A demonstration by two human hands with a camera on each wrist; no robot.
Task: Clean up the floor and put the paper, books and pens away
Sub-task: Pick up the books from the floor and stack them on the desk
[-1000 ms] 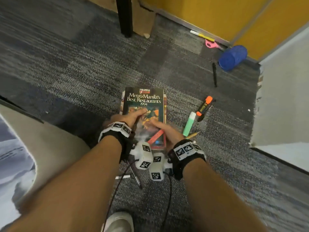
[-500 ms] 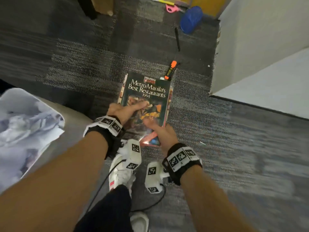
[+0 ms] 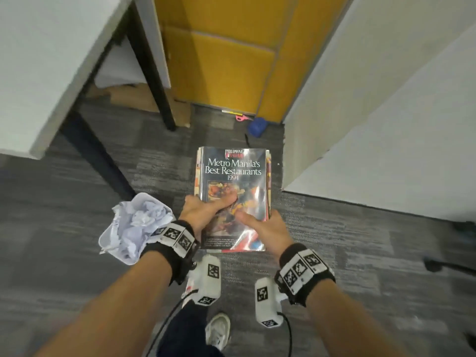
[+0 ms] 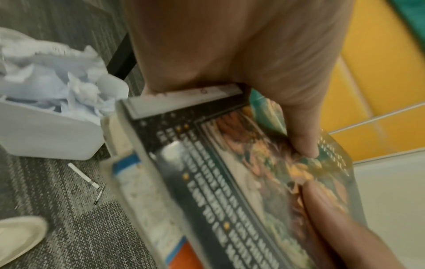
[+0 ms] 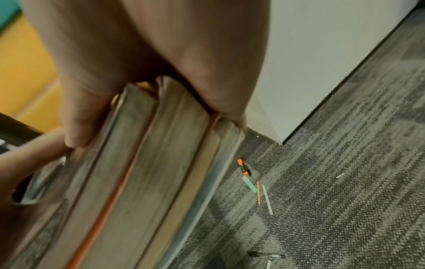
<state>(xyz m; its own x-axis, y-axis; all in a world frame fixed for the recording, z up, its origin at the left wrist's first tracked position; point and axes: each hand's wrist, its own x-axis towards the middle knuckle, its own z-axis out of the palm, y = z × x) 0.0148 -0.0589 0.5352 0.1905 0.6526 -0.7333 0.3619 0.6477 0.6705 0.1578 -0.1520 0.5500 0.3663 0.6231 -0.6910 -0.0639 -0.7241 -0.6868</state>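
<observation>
1. The stack of books [image 3: 233, 197] is held up off the grey carpet [image 3: 360, 253], in front of the person, with a glossy dark paperback titled "Metro Manila's Best Restaurants 1994" on top.
2. The left hand [image 3: 199, 215] grips the stack's near left edge, thumb laid across the cover and fingers curled out of sight under it.
3. The right hand [image 3: 262, 229] grips the near right edge the same way; the right wrist view shows its thumb on top and fingers wrapped under several yellowed page blocks (at least three books, one with an orange cover).
4. Just left of the left wrist stands a white bin [image 3: 113, 243] filled with crumpled paper [image 3: 141, 217].
5. On the carpet below the stack lie an orange-capped marker [image 5: 244, 166], a mint-green highlighter [image 5: 249, 183], a pencil [image 5: 258, 193] and a white pen [image 5: 267, 199], close together.
6. Nearer the right wrist camera lies a black pen [image 5: 264, 254].
7. By the yellow wall panels [image 3: 221, 60] sit a blue cup [image 3: 257, 127] on its side and pink scissors [image 3: 242, 117]; a white desk [image 3: 38, 60] with black legs stands on the left.
</observation>
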